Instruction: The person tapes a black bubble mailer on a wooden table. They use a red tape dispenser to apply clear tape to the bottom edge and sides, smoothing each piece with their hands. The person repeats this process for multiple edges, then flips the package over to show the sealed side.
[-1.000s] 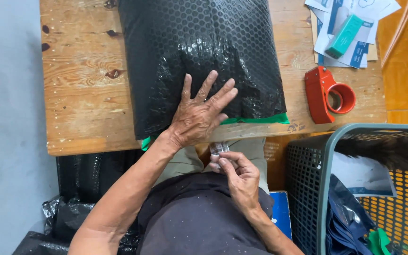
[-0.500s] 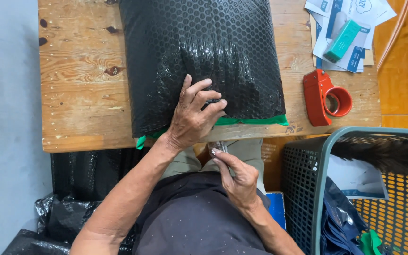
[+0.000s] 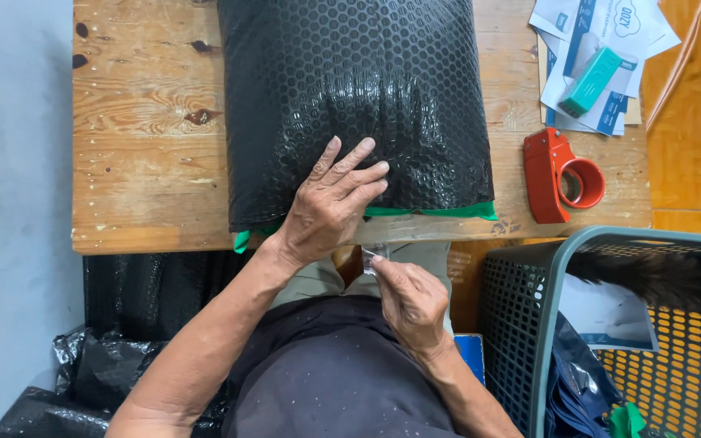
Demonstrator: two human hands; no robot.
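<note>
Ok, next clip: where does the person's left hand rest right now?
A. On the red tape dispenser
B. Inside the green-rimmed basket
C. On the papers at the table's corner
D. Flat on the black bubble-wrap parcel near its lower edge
D: the left hand lies palm down, fingers spread, on the black bubble-wrap parcel; the red tape dispenser sits untouched to the side.
</note>
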